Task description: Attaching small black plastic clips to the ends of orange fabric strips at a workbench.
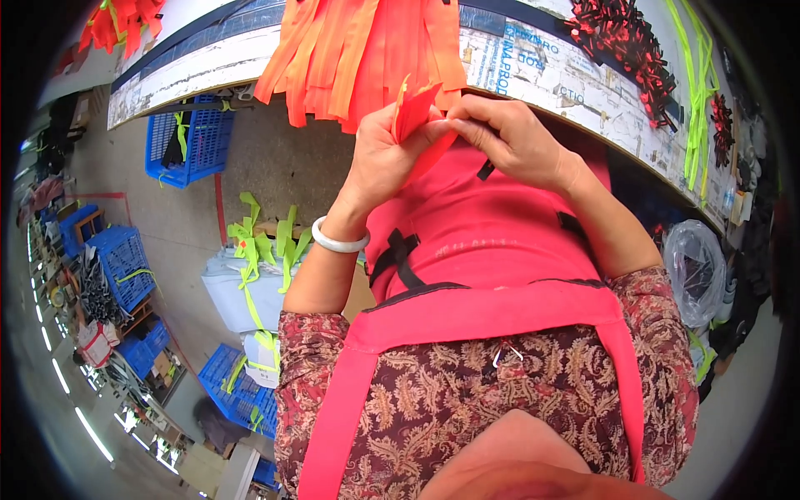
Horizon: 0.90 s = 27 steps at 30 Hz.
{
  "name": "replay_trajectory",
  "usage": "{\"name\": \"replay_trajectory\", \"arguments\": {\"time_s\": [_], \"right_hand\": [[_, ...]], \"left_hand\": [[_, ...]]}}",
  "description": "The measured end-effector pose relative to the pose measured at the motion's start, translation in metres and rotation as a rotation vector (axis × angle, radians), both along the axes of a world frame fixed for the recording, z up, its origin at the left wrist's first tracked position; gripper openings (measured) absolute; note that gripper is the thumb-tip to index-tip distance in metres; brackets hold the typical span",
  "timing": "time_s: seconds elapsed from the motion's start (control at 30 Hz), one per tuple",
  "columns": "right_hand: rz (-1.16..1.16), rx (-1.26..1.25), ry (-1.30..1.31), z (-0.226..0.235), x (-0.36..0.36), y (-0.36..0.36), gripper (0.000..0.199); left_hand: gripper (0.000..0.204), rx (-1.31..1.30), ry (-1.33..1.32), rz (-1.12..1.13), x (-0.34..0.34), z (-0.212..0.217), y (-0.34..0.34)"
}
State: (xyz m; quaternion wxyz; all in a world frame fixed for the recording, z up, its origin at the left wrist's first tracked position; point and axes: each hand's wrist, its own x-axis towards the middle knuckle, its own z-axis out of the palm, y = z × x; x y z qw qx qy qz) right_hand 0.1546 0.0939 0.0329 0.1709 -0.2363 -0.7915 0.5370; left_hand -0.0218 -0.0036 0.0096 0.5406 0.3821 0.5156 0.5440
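Note:
My left hand (387, 158) is closed around a small bunch of orange fabric strips (414, 108), whose ends stick up above the fingers. More of the orange cloth hangs below that hand, against my red apron (492, 225). Thumb and fingers of my right hand (517, 142) are pinched together right beside the left thumb; what lies between them is too small to make out. Just beyond both hands, a thick row of orange strips (358, 62) drapes over the near edge of the table (533, 67).
Dark red and black ribbon pieces (625, 54) and yellow-green strips (696, 92) lie at the table's right. Blue plastic crates (190, 142) stand on the left, near a pale bundle (242, 287) tied with yellow-green strips. A clear plastic bag (694, 271) is at my right.

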Motion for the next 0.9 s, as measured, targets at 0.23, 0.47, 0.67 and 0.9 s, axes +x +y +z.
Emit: {"name": "replay_trajectory", "arguments": {"time_s": [0.23, 0.47, 0.67, 0.9], "right_hand": [[-0.058, -0.484, -0.129, -0.019, 0.006, -0.002, 0.017], [-0.202, -0.436, -0.041, -0.055, 0.01, -0.003, 0.025], [-0.25, -0.369, 0.081, -0.039, 0.001, -0.006, 0.022], [-0.222, -0.978, -0.001, -0.039, 0.03, 0.021, 0.041]], "left_hand": [[0.009, 0.353, 0.646, -0.025, 0.013, -0.01, 0.005], [0.006, -0.032, -0.132, -0.008, 0.022, -0.012, 0.011], [0.009, -0.245, -0.197, -0.219, 0.027, -0.019, 0.008], [0.012, -0.217, -0.283, -0.048, 0.019, -0.02, 0.001]]}}
